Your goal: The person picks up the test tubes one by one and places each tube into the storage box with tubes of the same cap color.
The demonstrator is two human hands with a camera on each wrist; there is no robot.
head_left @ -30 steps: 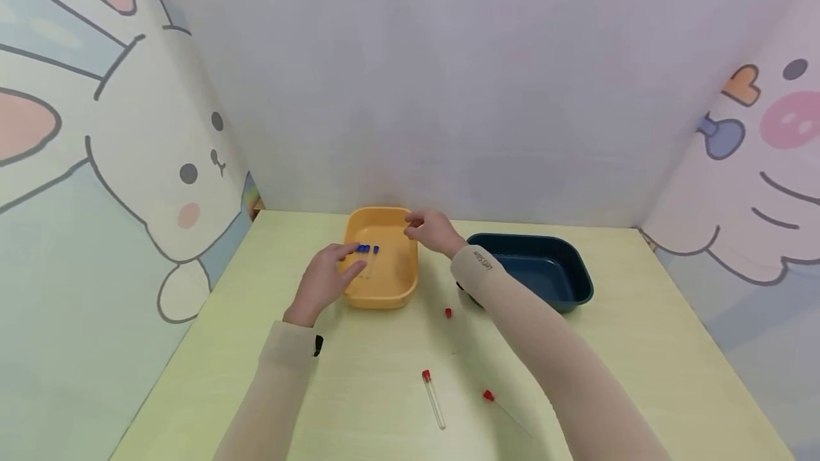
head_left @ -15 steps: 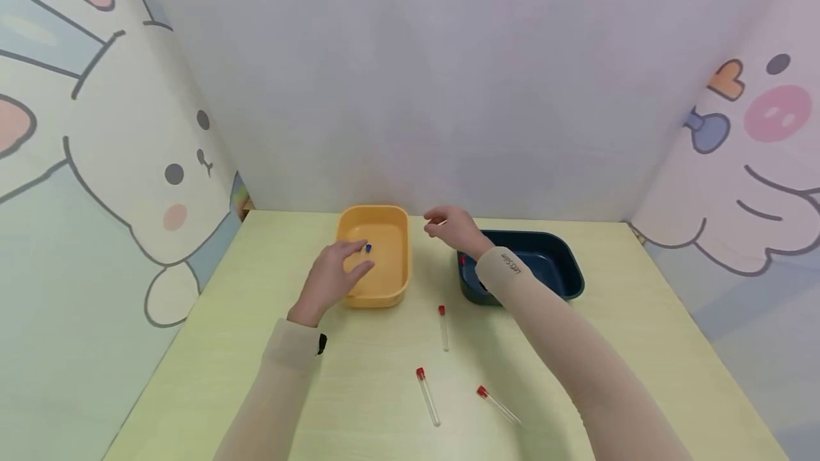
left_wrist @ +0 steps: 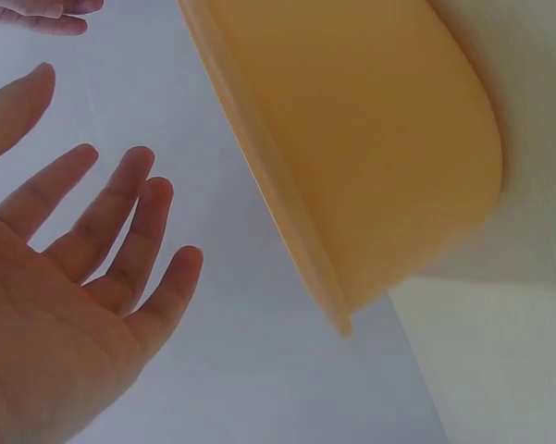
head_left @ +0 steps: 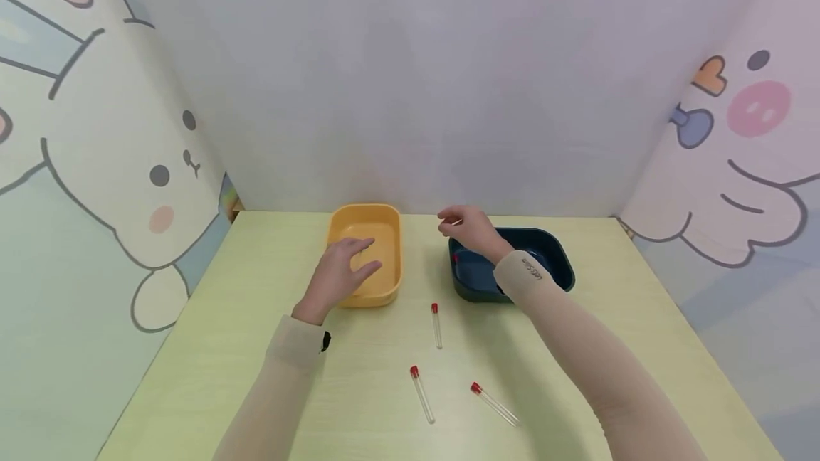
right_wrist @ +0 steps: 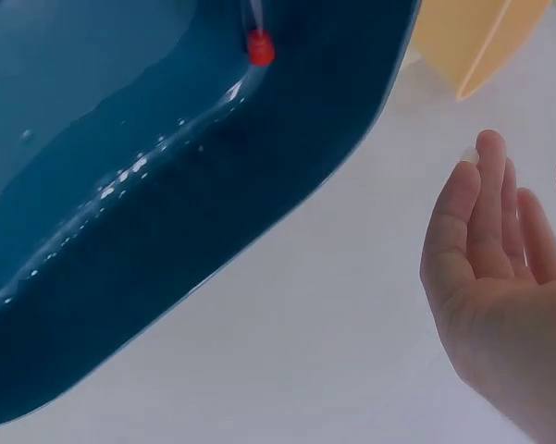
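My left hand (head_left: 333,276) hovers over the left side of the yellow bin (head_left: 384,240), fingers spread, nothing in it. In the left wrist view that palm (left_wrist: 65,314) is apart from the bin's wall. Whatever lies under the hand in the bin is hidden. My right hand (head_left: 470,228), fingers loosely bent and holding nothing, is above the back left rim of the dark blue bin (head_left: 474,290). Inside that bin, at its left end, lies a clear tube with a red cap (right_wrist: 260,48).
Three clear tubes with red caps lie on the pale table: one tube (head_left: 436,326) between the bins, another tube (head_left: 421,395) nearer me, and a third tube (head_left: 495,404) to its right. A grey backdrop (head_left: 410,91) rises behind the bins.
My right hand has moved right, from beside the yellow bin to over the blue bin's edge. The view has shifted slightly. Blue caps seen earlier in the yellow bin are now behind my left hand.
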